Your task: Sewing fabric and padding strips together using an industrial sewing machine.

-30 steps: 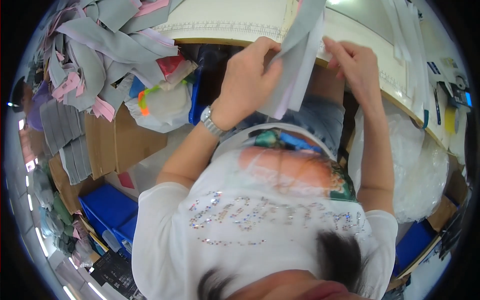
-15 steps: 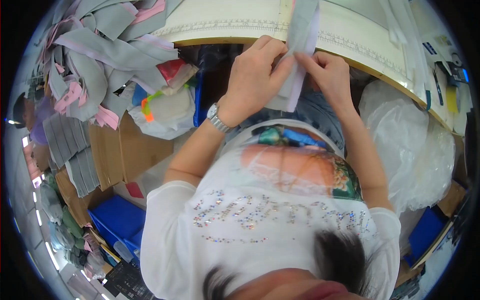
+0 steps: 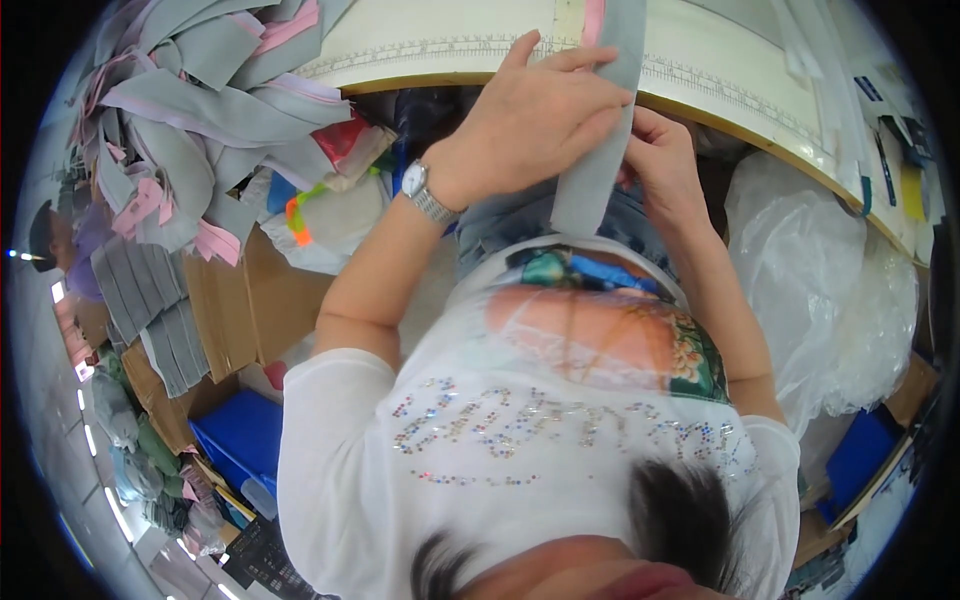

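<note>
A long grey fabric strip [image 3: 592, 185] runs from the white table down over its front edge and hangs above my lap. My left hand [image 3: 550, 115] lies across the strip from the left, its fingers stretched out and spread over the grey face. On the strip's right side, just below the table edge, my right hand [image 3: 665, 160] has its fingers pinched together at the strip's edge; the fingertips are partly hidden behind the fabric. A narrow pink band [image 3: 594, 22] shows along the strip's left side on the table.
A ruler scale [image 3: 720, 88] runs along the front of the white table [image 3: 450, 25]. Grey and pink fabric pieces [image 3: 185, 105] heap up at the left, above a cardboard box [image 3: 285, 295]. Clear plastic bags [image 3: 800, 270] hang at the right.
My left hand has gone from a pinch to spread fingers across the strip. The strip's pale lilac side, visible before, is out of sight; its grey face shows. My right hand moved slightly down.
</note>
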`<act>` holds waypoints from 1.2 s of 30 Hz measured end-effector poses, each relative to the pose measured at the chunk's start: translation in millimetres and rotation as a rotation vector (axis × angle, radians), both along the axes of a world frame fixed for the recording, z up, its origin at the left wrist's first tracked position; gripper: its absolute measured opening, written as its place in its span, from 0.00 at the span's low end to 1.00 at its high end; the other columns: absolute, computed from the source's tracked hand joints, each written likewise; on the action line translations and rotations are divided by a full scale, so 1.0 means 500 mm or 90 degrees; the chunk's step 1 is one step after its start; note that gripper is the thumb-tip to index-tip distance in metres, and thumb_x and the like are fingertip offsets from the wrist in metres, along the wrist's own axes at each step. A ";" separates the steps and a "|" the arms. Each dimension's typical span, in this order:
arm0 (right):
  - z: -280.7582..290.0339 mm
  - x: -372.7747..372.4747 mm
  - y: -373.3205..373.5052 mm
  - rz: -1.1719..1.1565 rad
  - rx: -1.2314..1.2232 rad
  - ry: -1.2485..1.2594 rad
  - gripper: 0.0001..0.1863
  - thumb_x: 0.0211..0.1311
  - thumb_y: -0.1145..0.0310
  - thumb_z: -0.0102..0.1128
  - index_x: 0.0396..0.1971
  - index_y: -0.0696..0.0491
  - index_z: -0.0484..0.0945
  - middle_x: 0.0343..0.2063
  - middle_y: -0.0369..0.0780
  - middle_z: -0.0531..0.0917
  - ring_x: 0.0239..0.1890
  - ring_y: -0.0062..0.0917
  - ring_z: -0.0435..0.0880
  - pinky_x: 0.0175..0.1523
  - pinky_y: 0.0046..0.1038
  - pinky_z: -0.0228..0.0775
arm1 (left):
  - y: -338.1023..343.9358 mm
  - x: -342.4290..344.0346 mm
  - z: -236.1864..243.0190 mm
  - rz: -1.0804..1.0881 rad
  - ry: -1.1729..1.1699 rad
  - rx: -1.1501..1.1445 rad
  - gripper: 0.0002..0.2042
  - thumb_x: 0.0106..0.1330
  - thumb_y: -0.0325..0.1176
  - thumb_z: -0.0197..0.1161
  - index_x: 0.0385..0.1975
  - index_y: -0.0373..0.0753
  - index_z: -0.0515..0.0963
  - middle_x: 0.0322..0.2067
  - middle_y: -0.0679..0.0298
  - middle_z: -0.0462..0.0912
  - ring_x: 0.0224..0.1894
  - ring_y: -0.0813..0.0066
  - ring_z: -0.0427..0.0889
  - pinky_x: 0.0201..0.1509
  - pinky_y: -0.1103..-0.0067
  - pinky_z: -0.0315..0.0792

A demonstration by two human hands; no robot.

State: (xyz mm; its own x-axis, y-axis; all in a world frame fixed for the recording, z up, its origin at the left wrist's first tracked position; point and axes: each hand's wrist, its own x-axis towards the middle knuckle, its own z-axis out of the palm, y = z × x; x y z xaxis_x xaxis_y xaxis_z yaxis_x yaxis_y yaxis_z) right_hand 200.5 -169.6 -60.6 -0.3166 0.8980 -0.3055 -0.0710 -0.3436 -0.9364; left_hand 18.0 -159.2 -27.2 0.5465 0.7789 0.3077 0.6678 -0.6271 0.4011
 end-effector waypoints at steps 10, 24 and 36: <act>-0.015 0.025 -0.015 0.083 -0.043 0.152 0.14 0.59 0.65 0.64 0.42 0.56 0.79 0.31 0.33 0.82 0.32 0.13 0.79 0.34 0.17 0.71 | -0.022 0.012 0.018 0.033 0.205 0.293 0.13 0.61 0.28 0.55 0.46 0.40 0.75 0.48 0.53 0.78 0.58 0.54 0.72 0.59 0.60 0.64; -0.022 0.029 -0.017 0.100 0.065 0.016 0.17 0.56 0.68 0.62 0.46 0.56 0.80 0.29 0.31 0.82 0.27 0.10 0.75 0.27 0.14 0.65 | -0.102 -0.011 -0.065 0.192 -0.569 -0.781 0.23 0.56 0.33 0.70 0.51 0.36 0.72 0.39 0.65 0.82 0.38 0.82 0.81 0.37 0.81 0.75; -0.010 0.060 -0.096 0.059 0.930 -0.408 0.16 0.43 0.72 0.63 0.37 0.47 0.82 0.39 0.39 0.78 0.36 0.29 0.80 0.37 0.24 0.75 | -0.086 0.006 -0.097 0.162 -0.619 -0.825 0.17 0.55 0.28 0.69 0.44 0.33 0.78 0.38 0.63 0.82 0.38 0.79 0.81 0.45 0.83 0.74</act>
